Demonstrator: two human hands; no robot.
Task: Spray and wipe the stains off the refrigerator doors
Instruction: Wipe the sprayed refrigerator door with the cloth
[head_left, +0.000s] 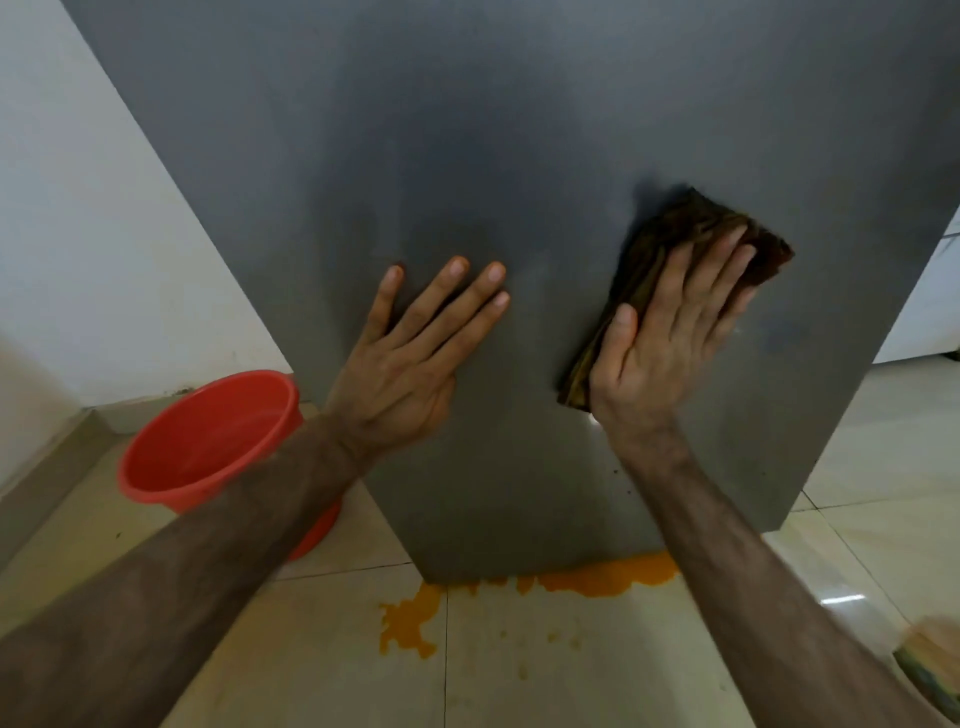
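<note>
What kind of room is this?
Probably a home kitchen: a grey refrigerator door stands on a glossy tiled floor, a red plastic basin sits by the wall, and an orange spill pools at the base.

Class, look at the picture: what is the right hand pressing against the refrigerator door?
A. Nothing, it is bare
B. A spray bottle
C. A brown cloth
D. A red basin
C: the right hand lies flat, fingers straight, on a folded brown cloth against the grey door, while the left hand rests bare on the door.
</note>
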